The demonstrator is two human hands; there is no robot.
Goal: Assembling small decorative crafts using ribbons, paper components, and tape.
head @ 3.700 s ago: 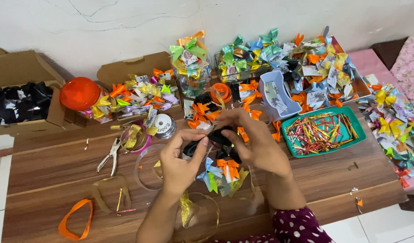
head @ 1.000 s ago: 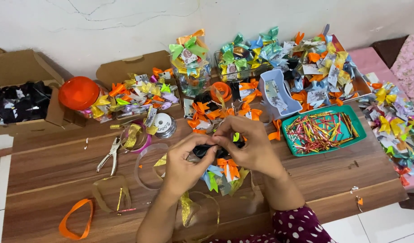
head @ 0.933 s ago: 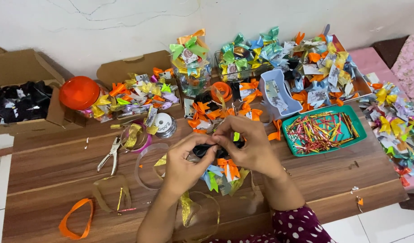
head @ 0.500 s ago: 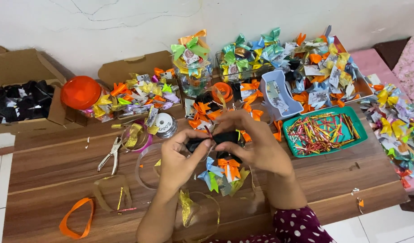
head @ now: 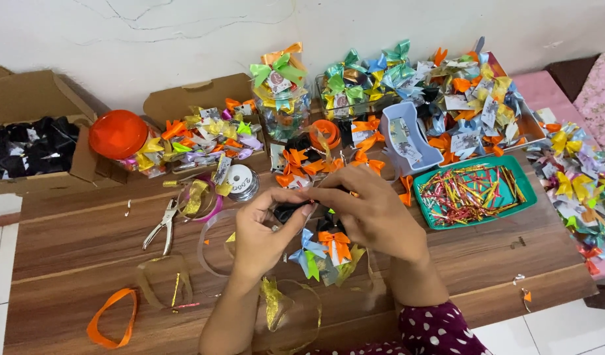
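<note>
Both hands meet over the middle of the wooden table [head: 66, 243], the left hand [head: 260, 236] and right hand [head: 375, 213] each pinching an end of a small black ribbon piece [head: 288, 212], its long axis running left-right, nearer the left hand.

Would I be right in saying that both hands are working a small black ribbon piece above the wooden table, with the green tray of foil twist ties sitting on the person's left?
Not quite: the head view shows the green tray of foil twist ties on the person's right. The rest stands: the left hand and right hand pinch a small black ribbon piece above the wooden table.
</note>
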